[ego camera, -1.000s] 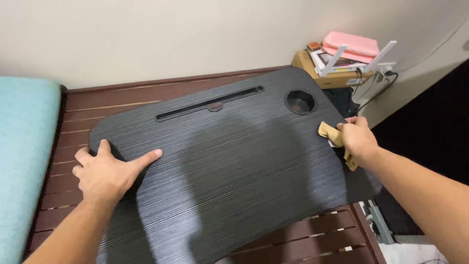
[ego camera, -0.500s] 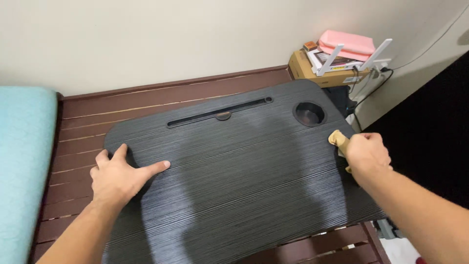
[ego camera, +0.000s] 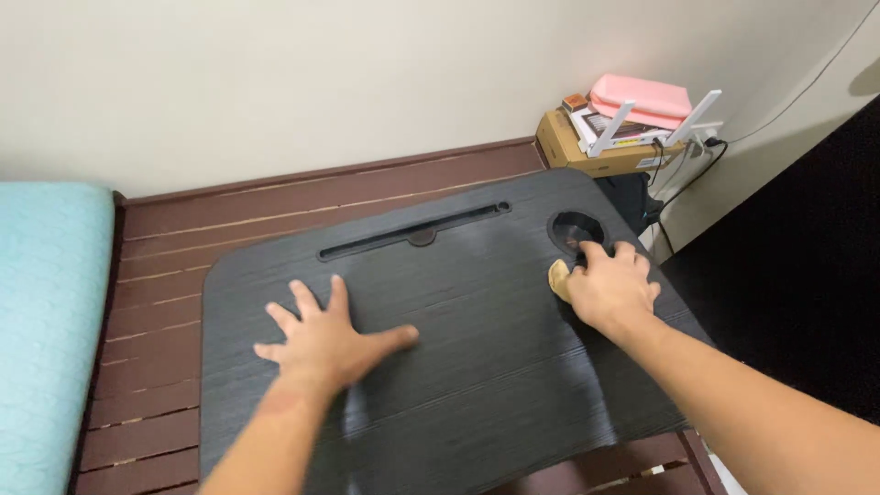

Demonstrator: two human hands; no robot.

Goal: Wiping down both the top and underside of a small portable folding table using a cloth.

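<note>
Left hand (ego camera: pixel 332 346) has slid inward, now flat and spread mid-board (ego camera: pixel 477 367); right hand (ego camera: pixel 610 289), gripping the cloth (ego camera: pixel 558 278), has moved beside the cup hole (ego camera: pixel 577 229), router (ego camera: pixel 655 128) beyond the far right corner.

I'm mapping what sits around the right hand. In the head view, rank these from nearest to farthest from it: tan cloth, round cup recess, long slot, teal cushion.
From the right hand:
1. Tan cloth, under its fingers, touching.
2. Round cup recess, just beyond the fingertips.
3. Long slot, along the tray's far edge, leftward.
4. Teal cushion, at the far left.
</note>
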